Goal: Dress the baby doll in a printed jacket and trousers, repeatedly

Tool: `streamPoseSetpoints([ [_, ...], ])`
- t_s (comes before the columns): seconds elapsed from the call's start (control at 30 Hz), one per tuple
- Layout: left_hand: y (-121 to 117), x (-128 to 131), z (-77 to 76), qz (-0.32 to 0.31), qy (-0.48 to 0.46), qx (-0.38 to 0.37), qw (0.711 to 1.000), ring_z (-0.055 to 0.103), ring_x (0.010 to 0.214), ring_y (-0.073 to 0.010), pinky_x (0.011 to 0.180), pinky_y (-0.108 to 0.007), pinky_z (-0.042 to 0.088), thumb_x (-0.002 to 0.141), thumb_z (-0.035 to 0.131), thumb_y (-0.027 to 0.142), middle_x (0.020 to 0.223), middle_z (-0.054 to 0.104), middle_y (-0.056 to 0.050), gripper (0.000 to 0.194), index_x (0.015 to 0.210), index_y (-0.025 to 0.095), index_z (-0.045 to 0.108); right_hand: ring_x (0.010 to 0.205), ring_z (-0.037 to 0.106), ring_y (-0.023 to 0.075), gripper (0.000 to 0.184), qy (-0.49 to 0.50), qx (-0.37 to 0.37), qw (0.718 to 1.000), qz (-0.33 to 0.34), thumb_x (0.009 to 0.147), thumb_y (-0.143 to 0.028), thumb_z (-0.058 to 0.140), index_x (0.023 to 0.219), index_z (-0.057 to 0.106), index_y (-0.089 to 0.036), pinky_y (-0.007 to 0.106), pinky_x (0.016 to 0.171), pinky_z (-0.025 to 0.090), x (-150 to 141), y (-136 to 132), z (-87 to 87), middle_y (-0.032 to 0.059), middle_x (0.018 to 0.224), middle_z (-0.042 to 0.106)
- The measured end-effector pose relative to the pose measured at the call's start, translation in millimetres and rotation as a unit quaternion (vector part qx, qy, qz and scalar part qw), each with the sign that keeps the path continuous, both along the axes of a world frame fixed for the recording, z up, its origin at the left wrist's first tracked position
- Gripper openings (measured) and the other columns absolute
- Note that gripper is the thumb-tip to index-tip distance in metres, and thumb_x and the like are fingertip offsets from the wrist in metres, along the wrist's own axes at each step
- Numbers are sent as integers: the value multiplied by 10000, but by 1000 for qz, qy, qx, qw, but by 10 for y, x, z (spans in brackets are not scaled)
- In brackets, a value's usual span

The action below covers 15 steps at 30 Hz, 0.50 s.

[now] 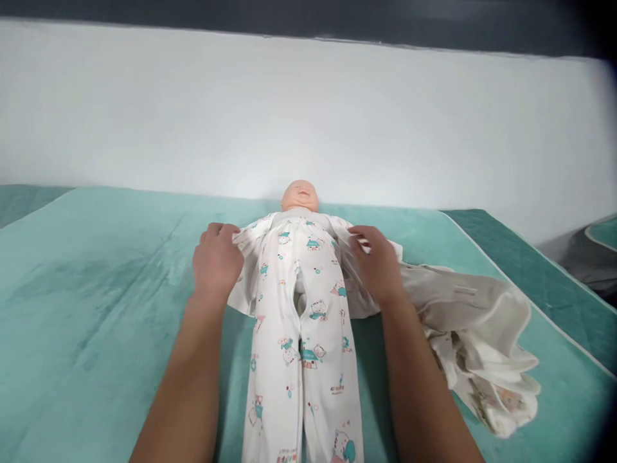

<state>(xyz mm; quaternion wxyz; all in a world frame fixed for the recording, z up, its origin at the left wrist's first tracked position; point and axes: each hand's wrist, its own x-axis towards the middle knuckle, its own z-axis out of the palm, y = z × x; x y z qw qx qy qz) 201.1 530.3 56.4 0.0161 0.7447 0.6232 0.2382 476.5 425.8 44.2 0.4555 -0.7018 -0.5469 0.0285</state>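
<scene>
A baby doll [299, 195] lies on its back, head toward the wall, with white split-crotch pants [328, 347] in a teal animal print over its body and legs. Under and beside the pants spreads a white baby shirt [245, 292] with matching print. My left hand [218, 257] is closed with its fingertips on the shirt's left sleeve. On the other side, my right hand [378, 262] has its fingers curled at the shirt's right sleeve. The fingertips of both hands are partly hidden.
Beside my right forearm lies a crumpled heap of off-white cloth [477, 315], some of it printed. Everything rests on a teal padded mat [120, 308] with darker side borders. A white wall [299, 116] stands behind the doll's head.
</scene>
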Motion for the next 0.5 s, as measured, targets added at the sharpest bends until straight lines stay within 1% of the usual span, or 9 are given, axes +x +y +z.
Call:
streamPoseSetpoints([
  [0.07,28,152,-51,-87,-48,73,992,534,1212,-277,966,-415,457,909,425,221,1315,581,-87,356,1210,244,613,1244,535,216,368,-28,24,995,93,964,-303,394,1253,604,-212,379,1046,410,-130,148,-67,93,1326,617],
  [0.1,59,217,-86,-131,-65,87,985,515,1248,-259,1020,-407,430,935,405,251,1340,581,-72,364,1237,242,609,1319,477,207,393,-46,17,992,120,983,-292,362,1303,576,-213,387,1096,372,-155,221,-106,85,1384,581],
  [0.13,98,269,-124,-166,-75,87,979,503,1268,-243,1057,-402,403,957,380,273,1361,581,-58,378,1258,243,607,1365,432,201,413,-64,3,989,131,997,-279,331,1338,554,-213,397,1130,335,-156,289,-143,76,1420,556],
  [0.17,142,305,-164,-186,-77,78,976,498,1279,-232,1080,-400,380,975,354,290,1376,582,-47,394,1274,248,606,1392,401,200,430,-84,-15,988,128,1004,-260,304,1365,534,-215,413,1152,300,-140,351,-174,68,1442,539],
  [0.2,186,325,-201,-192,-73,66,976,498,1281,-227,1092,-403,361,987,331,302,1380,587,-39,410,1289,257,605,1407,380,203,447,-106,-37,987,116,1003,-235,288,1389,514,-218,430,1166,268,-114,408,-198,60,1460,525],
  [0.27,262,328,-260,-178,-59,49,981,511,1270,-228,1102,-417,335,999,313,329,1374,599,-30,428,1325,287,587,1399,384,210,483,-146,-73,983,83,978,-176,289,1414,493,-216,434,1168,239,-51,507,-221,55,1475,511],
  [0.37,340,276,-290,-139,-33,36,989,528,1255,-252,1089,-449,332,995,320,355,1370,602,-32,434,1362,321,550,1301,476,223,506,-179,-99,978,40,928,-121,310,1365,554,-199,384,1121,285,55,636,-213,70,1417,567],
  [0.43,383,225,-278,-107,-22,13,994,562,1207,-269,1042,-455,372,991,311,351,1325,629,-40,432,1343,331,560,1203,546,240,482,-169,-121,978,12,914,-130,321,1275,629,-210,370,1059,342,158,701,-209,71,1324,634],
  [0.5,430,163,-259,-67,-24,-18,997,603,1131,-279,963,-433,425,984,311,354,1258,665,-47,422,1302,335,589,1118,593,250,454,-127,-154,980,-15,906,-156,331,1193,675,-228,371,986,400,288,732,-219,61,1236,679],
])
